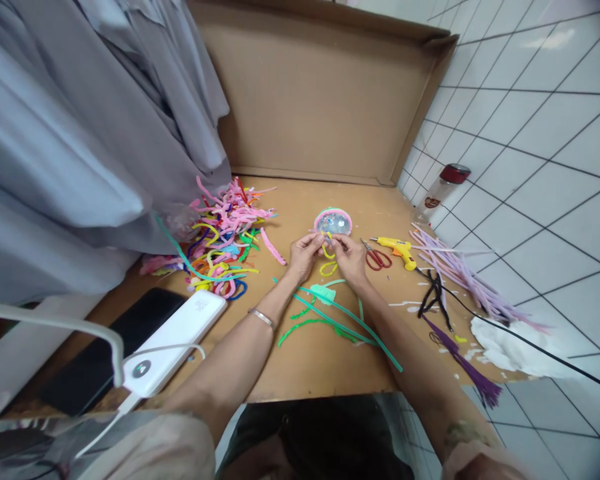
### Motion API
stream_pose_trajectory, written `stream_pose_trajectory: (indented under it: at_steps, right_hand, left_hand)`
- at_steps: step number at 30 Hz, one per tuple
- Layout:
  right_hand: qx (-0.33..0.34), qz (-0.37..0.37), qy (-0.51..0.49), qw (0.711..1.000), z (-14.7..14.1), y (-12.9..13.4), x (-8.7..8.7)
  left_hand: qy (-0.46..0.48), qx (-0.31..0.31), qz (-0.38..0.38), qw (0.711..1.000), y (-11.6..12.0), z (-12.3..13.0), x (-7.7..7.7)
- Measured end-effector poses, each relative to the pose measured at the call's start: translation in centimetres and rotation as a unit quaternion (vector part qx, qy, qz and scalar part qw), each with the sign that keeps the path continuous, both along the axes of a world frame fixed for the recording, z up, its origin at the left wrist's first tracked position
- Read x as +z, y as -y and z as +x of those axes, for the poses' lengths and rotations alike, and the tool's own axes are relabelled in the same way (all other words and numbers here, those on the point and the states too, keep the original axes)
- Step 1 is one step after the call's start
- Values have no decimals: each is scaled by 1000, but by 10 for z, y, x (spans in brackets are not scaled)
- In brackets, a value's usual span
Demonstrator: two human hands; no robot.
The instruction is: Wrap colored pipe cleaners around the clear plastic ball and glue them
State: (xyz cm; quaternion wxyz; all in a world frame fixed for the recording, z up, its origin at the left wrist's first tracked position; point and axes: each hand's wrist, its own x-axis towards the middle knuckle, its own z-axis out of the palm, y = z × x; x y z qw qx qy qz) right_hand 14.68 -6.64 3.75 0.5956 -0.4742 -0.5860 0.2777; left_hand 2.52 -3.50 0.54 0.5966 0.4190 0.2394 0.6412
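Note:
A yellow fuzzy stem [329, 269] is pinched between my two hands near the middle of the table, with loops of it hanging below the fingers. My left hand [305, 255] is closed on its left side, and my right hand [349, 257] is closed on its right side. Just beyond the fingertips sits a round clear dome with a pink and green rim [333, 221]. Under and between my forearms lie green stems [307, 323] and a pale green piece [323, 294].
Left: a heap of colourful stems [230, 227], a white power bank [180, 340] and a black phone [120, 347]. Right: red-handled scissors [379, 259], a yellow glue gun [399, 251], lilac stems [463, 280], a purple tassel [467, 370] and a bottle [440, 193]. Cardboard [320, 93] stands behind.

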Motion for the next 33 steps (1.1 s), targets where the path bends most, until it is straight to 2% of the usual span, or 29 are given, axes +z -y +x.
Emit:
stream_pose_trajectory:
  at_steps: [5, 8, 12, 19, 26, 33]
  right_hand:
    - [-23, 4, -17, 1000, -2, -2, -9]
    - [-30, 6, 8, 999, -2, -3, -12]
    - [-30, 28, 55, 998, -2, -1, -12]
    - [-13, 48, 80, 996, -1, 3, -8]
    - [2, 25, 24, 999, -4, 3, -12]
    - [19, -1, -16, 1000, -6, 2, -12]
  left_hand:
    - [-37, 14, 3, 999, 6, 1, 4]
    - [-52, 36, 0, 998, 7, 1, 7]
    - [-60, 54, -14, 997, 7, 1, 9]
    - [-36, 54, -15, 998, 7, 2, 10]
    - [1, 40, -37, 999, 5, 4, 7]
    - [-14, 39, -30, 999, 5, 4, 7]
